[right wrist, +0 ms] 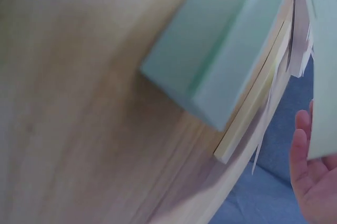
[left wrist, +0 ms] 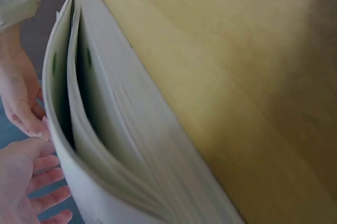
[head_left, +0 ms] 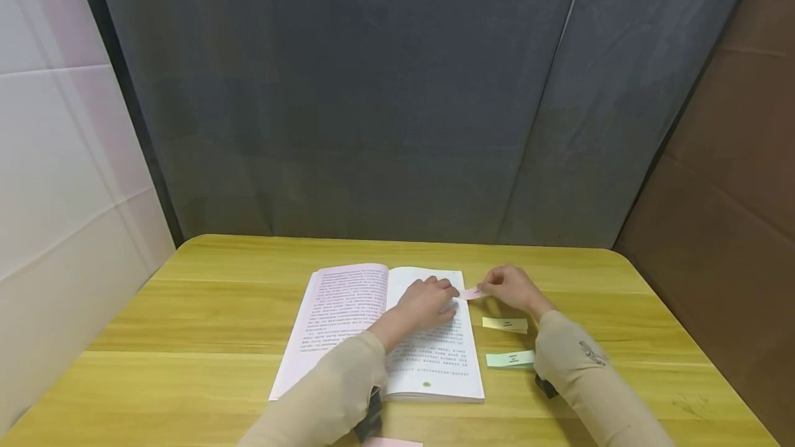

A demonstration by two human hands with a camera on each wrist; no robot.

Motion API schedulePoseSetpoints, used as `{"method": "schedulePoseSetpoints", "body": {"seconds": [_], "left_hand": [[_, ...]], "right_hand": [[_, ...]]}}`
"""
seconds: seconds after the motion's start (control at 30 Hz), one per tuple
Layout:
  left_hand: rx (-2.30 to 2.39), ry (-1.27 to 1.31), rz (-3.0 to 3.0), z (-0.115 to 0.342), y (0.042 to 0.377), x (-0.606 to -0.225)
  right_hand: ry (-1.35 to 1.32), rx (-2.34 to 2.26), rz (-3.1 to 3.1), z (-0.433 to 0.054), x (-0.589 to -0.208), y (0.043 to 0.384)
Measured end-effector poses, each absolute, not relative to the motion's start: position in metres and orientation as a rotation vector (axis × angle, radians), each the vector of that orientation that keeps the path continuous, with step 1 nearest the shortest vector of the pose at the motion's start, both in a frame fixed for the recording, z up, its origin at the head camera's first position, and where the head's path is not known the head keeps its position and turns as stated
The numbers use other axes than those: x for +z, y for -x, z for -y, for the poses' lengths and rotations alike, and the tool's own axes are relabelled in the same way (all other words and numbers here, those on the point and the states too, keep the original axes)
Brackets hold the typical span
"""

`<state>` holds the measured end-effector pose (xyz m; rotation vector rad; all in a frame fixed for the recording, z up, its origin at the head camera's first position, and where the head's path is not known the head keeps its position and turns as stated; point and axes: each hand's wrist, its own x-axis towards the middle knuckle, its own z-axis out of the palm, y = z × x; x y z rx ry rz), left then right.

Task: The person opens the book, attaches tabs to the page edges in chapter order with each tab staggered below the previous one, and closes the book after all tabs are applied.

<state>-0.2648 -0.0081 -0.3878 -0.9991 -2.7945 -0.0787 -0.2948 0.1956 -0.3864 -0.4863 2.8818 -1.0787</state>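
Observation:
An open book [head_left: 348, 309] lies on the table, with printed text on its left and right pages. On the right page, near its outer edge, rests my left hand [head_left: 425, 303], its fingertips at the end of a pink sticky note [head_left: 473, 293]. My right hand [head_left: 511, 288] pinches the other end of that strip, just beyond the book's edge. In the left wrist view, my left hand [left wrist: 31, 187] has its fingers spread beside the bowed pages [left wrist: 79, 113], and my right hand's [left wrist: 21, 98] fingertips are close to its thumb.
Right of the book lie a yellow sticky-note pad [head_left: 505, 324] and a green sticky-note pad [head_left: 511, 359], the latter beside my right sleeve. Another pink paper [head_left: 393, 442] shows at the bottom edge of the head view. A grey curtain [head_left: 373, 102] hangs behind the wooden table [head_left: 186, 336].

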Motion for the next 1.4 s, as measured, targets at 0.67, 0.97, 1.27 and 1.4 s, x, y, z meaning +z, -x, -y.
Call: {"method": "schedulePoseSetpoints", "body": {"seconds": [0.67,0.97,1.27,1.4], "left_hand": [[0.063,0.983,2.868,-0.002,0.274,-0.398],[0.089,0.969,2.877,-0.005,0.274,-0.399],[0.034,0.928,2.93,-0.004,0.273,-0.4],[0.029,0.928,2.943,-0.005,0.274,-0.4]], "right_hand": [[0.528,-1.009,-2.929,-0.199,-0.39,0.295],[0.414,-0.885,-2.978,-0.199,-0.391,0.294],[0.393,-0.771,-3.033,-0.2,-0.395,0.295],[0.379,-0.742,-3.043,-0.2,-0.395,0.295]]}}
